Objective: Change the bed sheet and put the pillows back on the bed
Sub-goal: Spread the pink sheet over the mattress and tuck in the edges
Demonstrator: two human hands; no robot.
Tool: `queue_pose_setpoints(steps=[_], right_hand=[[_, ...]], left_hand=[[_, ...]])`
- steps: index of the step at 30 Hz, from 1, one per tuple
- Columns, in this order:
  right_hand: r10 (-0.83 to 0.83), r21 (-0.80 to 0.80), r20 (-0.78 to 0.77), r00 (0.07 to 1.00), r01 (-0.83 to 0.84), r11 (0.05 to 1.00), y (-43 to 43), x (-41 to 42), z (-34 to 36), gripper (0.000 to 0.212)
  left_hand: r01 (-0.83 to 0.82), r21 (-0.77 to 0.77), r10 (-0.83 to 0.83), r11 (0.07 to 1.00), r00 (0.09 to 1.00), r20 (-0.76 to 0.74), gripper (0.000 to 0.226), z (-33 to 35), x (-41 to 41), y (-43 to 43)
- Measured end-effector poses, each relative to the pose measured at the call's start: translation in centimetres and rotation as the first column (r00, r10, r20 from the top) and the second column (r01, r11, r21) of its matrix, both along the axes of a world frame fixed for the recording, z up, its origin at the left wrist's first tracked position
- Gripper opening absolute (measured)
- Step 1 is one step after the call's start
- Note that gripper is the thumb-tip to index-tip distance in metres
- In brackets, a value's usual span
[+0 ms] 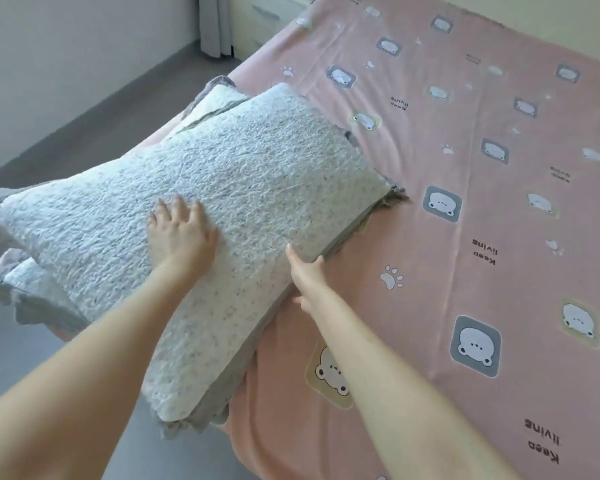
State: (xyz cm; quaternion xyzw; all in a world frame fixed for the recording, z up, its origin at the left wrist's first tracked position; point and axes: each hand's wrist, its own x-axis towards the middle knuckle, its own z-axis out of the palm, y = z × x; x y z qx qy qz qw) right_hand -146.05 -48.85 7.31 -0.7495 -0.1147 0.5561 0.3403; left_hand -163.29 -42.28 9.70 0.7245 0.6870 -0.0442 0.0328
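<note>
Forearms (84, 358) outstretched, my left hand (182, 233) lies flat-fingered on the pillow (222, 168) at ten o'clock on the pink sheet (465, 271), my right hand (305, 275) grips its three-o'clock edge; with the sheet done, I judge squaring the pillow comes next.

You are in a bedroom of a home. A wide bed (267, 431) fills most of your view, spread with a pink bed sheet (465, 271) printed with cartoon bears, paw marks and the words "Keep living". At the bed's left edge a crinkled white pillow (222, 174) with a grey frill lies on a second pillow (32, 289) like it. Past the far left corner stand a pale drawer unit (264, 22) and a grey curtain (215, 26), beside a white wall (66, 46) and grey floor (84, 133).
</note>
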Motion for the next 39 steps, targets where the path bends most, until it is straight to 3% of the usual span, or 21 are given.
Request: queue_pose_setpoints(steps=[5, 10, 13, 16, 21, 23, 26, 28, 31, 34, 37, 39], right_hand=[[0.012, -0.055, 0.01, 1.0, -0.012, 0.998, 3.6, 0.0, -1.7, 0.108], [-0.073, -0.104, 0.037, 0.997, 0.076, 0.992, 5.9, -1.9, -3.2, 0.131], [-0.133, -0.138, 0.191, 0.973, 0.161, 0.977, 6.7, -3.0, -3.7, 0.119], [-0.135, -0.134, 0.39, 0.911, 0.202, 0.97, 6.8, -3.7, -3.7, 0.102], [-0.214, 0.055, 0.555, 0.804, 0.221, 0.974, 4.9, -2.6, -2.9, 0.066], [-0.307, 0.216, 0.558, 0.771, 0.222, 0.951, 3.4, -1.2, -2.0, 0.054], [-0.462, 0.429, 0.519, 0.719, 0.248, 0.869, -0.2, 3.2, -0.2, 0.045], [-0.513, 0.473, 0.605, 0.609, 0.244, 0.847, -3.9, 7.2, 1.3, 0.043], [-0.562, 0.472, 0.742, 0.364, 0.312, 0.825, -10.4, 13.9, 3.3, 0.042], [-0.586, 0.473, 0.775, 0.236, 0.398, 0.786, -15.7, 19.5, 4.5, 0.052], [-0.559, 0.48, 0.828, 0.04, 0.464, 0.745, -21.4, 25.6, 5.9, 0.054], [-0.517, 0.454, 0.856, -0.011, 0.494, 0.742, -24.3, 29.1, 6.5, 0.057]], left_hand=[[-0.064, -0.013, 0.065, 0.998, 0.998, 0.012, 0.095, -0.4, -1.3, 6.5], [-0.063, -0.092, 0.069, 0.994, 0.996, 0.054, 0.115, -1.2, -2.3, 12.2], [-0.04, -0.047, 0.044, 0.998, 0.996, 0.076, 0.115, -1.9, -1.5, 14.3], [0.028, 0.034, -0.032, 0.999, 0.991, 0.13, 0.094, -2.8, -1.1, 14.3], [-0.023, 0.142, -0.013, 0.99, 0.969, 0.248, 0.057, -0.9, 0.8, 13.5], [-0.08, 0.151, 0.026, 0.985, 0.944, 0.329, 0.056, 1.2, 2.4, 12.6], [-0.15, 0.126, 0.058, 0.981, 0.838, 0.543, 0.057, 3.9, 6.0, 9.6], [-0.129, 0.075, 0.05, 0.989, 0.76, 0.648, 0.057, 4.8, 9.8, 6.0], [-0.028, -0.008, 0.025, 1.0, 0.647, 0.762, 0.057, 5.3, 17.8, 0.8], [0.11, -0.05, -0.024, 0.993, 0.583, 0.812, 0.056, 6.0, 26.0, -2.8], [0.28, -0.102, -0.063, 0.955, 0.525, 0.849, 0.054, 7.1, 34.3, -7.1], [0.388, -0.101, -0.108, 0.916, 0.483, 0.869, 0.05, 7.2, 38.7, -9.4]])
